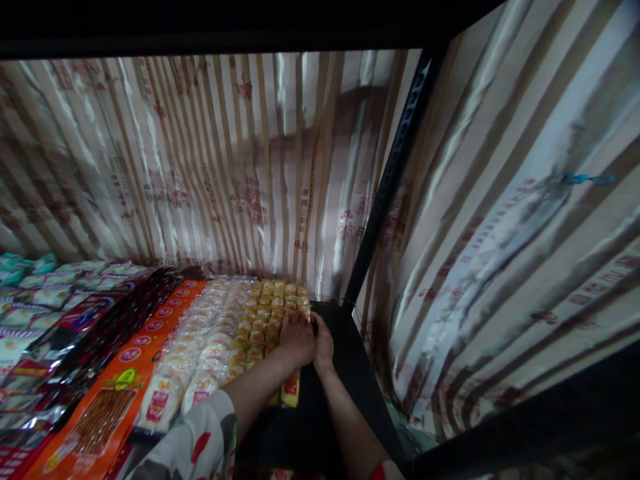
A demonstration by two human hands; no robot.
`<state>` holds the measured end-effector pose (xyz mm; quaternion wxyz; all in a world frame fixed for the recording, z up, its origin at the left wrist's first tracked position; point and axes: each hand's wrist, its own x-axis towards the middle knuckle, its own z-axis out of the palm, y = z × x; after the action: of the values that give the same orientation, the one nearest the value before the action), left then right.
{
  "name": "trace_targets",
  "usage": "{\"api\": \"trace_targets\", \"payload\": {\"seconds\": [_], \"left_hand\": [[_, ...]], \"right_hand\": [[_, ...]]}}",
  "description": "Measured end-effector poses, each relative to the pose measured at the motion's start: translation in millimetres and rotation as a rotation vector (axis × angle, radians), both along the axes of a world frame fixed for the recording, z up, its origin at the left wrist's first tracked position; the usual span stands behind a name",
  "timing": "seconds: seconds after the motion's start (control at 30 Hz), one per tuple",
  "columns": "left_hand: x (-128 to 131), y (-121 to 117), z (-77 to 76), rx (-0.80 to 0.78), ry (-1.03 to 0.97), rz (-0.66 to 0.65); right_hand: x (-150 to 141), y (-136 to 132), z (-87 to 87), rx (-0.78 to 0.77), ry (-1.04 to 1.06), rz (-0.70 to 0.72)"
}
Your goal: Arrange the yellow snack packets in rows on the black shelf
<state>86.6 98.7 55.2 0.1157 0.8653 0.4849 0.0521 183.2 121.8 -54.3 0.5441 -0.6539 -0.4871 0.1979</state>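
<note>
White cloth sleeve with red and dark patches (197, 433) fills the bottom of my view, covering the upper part of the left forearm; the right forearm rises bare beside it. Just left of the sleeve lies a flat, bright orange plastic bag with a window showing brown sticks (107, 410). Beyond the forearms, I see the left hand (299, 340) spread over the right-hand edge of the small, golden-yellow film-wrapped packets (257, 327), which stand in close rows on the black shelf (345, 340). The right hand (324, 339) curls just beside it, at the end of those rows. I can't tell whether either grip is closed on a packet; the fingertips are partly hidden.

I judge these packets light and soft, perhaps crumbly, with slick wrappers, so I would favour a gentle hold on opposite sides rather than a hard squeeze.

Left of them run columns of round, white, clear-wrapped packets (205, 347). Farthest back hangs a beige-and-brown striped curtain (280, 167), behind a black metal post (395, 160).
</note>
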Motion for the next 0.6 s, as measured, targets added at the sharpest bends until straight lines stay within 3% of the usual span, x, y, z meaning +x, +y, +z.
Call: {"api": "trace_targets", "payload": {"seconds": [0.2,0.37,0.5,0.6], "left_hand": [[0,-4,7.0,0.01,0.008,-0.011],[-12,-22,17.5,0.108,-0.269,-0.028],[-37,-65,19.5,0.105,-0.614,-0.035],[-68,-113,3.3,0.078,-0.837,0.004]], "right_hand": [[1,-1,-4.5,0.027,0.007,-0.018],[1,-20,14.6,0.045,0.004,-0.148],[-19,-63,48.8,0.123,0.131,-0.227],[-51,-108,67.8,0.211,0.251,-0.26]]}}
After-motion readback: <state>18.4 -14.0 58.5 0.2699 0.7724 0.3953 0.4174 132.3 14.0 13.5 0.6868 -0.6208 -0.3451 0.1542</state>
